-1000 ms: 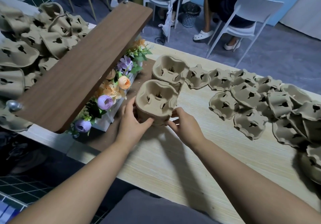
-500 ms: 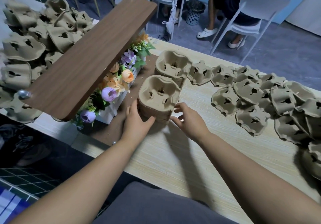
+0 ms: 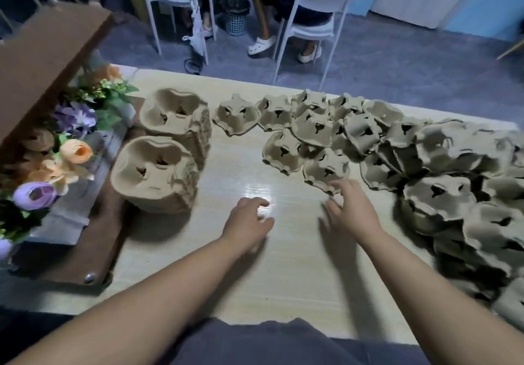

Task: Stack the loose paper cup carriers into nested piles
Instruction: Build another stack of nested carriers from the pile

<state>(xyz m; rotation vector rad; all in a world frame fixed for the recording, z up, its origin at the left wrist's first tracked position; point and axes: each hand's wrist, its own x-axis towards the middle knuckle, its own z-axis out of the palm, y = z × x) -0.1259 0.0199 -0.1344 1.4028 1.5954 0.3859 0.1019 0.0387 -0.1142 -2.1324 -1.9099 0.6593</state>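
Observation:
Two nested piles of brown pulp cup carriers stand at the left of the pale wooden table (image 3: pixel 283 274): a near pile (image 3: pixel 156 174) and a far pile (image 3: pixel 175 118). Several loose carriers (image 3: pixel 317 126) lie spread across the middle and heaped at the right. My left hand (image 3: pixel 246 223) hovers over bare table, fingers relaxed and holding nothing. With its fingers spread, my right hand (image 3: pixel 351 208) sits at the near edge of one loose carrier (image 3: pixel 326 170), its fingertips touching or almost touching that edge.
A planter of artificial flowers (image 3: pixel 59 155) and a slanted brown wooden board (image 3: pixel 42 61) stand at the left edge. Beyond the table, people sit on white chairs (image 3: pixel 314 10) beside a small bin (image 3: pixel 235 16). The carrier heap (image 3: pixel 467 194) fills the right side.
Both hands have let go of the near nested pile and moved right. The right hand now reaches the closest loose carrier. The view has swung to the right.

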